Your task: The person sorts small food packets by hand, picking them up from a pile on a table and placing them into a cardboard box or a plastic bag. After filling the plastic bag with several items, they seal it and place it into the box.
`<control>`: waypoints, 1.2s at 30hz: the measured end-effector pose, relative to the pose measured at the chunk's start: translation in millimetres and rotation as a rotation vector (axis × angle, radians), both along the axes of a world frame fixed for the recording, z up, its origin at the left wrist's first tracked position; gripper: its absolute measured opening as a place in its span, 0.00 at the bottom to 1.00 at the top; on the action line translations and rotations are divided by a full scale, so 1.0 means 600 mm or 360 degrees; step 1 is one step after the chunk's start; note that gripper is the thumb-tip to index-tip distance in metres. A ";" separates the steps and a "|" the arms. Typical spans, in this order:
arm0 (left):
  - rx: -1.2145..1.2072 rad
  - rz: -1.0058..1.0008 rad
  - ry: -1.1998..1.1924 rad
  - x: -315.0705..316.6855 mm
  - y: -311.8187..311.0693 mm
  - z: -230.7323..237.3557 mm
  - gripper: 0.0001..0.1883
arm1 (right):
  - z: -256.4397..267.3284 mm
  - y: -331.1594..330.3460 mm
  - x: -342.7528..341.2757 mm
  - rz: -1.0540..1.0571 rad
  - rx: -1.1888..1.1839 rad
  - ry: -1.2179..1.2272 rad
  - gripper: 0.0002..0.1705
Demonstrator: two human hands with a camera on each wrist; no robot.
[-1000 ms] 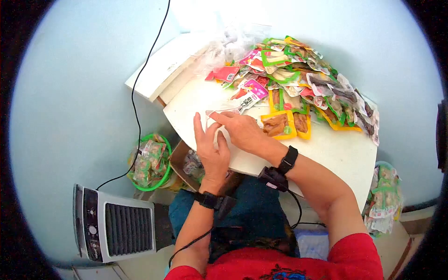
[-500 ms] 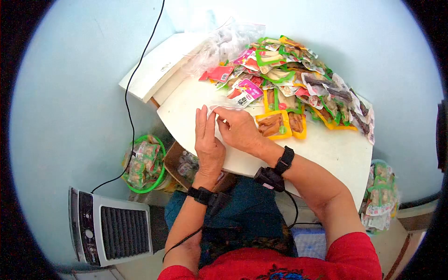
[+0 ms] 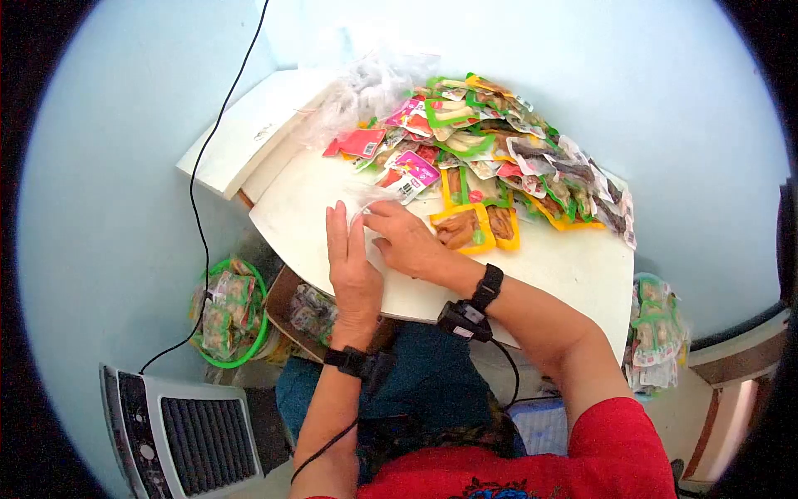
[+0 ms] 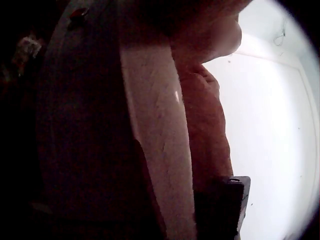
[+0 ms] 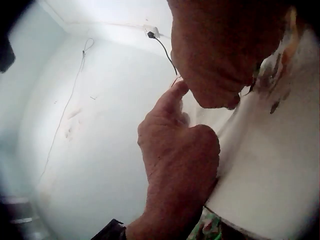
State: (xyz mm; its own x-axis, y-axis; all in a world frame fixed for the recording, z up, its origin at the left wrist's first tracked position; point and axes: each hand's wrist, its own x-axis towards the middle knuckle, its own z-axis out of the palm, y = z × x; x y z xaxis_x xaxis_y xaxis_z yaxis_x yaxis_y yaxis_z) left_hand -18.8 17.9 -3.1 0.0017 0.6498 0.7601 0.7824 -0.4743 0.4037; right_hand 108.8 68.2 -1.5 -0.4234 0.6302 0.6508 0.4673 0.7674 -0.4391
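Note:
Both hands meet over the white table point(image 3: 287, 212). The left hand point(image 3: 353, 270) holds its index and middle fingers straight and side by side; it also shows in the right wrist view point(image 5: 175, 155). Crossing to its fingertips, the right hand point(image 3: 407, 237) has bent fingers and pinches a piece of clear plastic point(image 3: 371, 195). Part of that plastic is hidden by the fingers. Just beyond lies a pink and white packet point(image 3: 409, 176). The right hand point(image 5: 220, 50) covers the fingertips' contact in its wrist view. The left wrist view is dark, with part of a hand point(image 4: 205, 120).
A pile of food packets point(image 3: 499, 141) covers the table's back right, with crumpled clear bags point(image 3: 366, 87) to its left. Below the left edge are a green-rimmed basket point(image 3: 264, 328) and a cardboard box point(image 3: 283, 303). An air cooler point(image 3: 204, 441) stands lower left.
The whole head view has shifted, moving the table and packets left. The left hand's thumb has drawn in beside its straight fingers, and the right fingers have bent in round the clear plastic.

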 end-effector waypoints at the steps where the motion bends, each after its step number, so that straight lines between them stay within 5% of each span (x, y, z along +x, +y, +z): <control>1: 0.0011 -0.0003 0.0007 -0.003 0.002 -0.003 0.33 | -0.010 0.007 0.001 0.0043 -0.0009 -0.0008 0.21; 15: -0.0136 -0.0043 -0.0184 -0.014 0.011 -0.018 0.32 | 0.037 -0.025 0.003 -0.0168 -0.0494 -0.0049 0.12; 27: -0.0186 -0.0021 -0.0232 -0.014 0.009 -0.020 0.32 | 0.102 -0.034 0.246 -0.1386 0.0374 -0.1073 0.06; 36: -0.0254 -0.0018 -0.0287 -0.015 0.013 -0.019 0.34 | 0.104 -0.040 0.287 -0.1415 0.0250 -0.0989 0.09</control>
State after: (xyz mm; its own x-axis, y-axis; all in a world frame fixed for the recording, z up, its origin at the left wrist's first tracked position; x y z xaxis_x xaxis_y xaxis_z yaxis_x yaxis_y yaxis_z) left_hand -27.7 26.0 -14.7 -0.1169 0.7625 0.6363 0.6860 -0.4013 0.6070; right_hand 281.3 44.1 61.0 -0.1407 0.8016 0.5810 0.9877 0.0733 0.1381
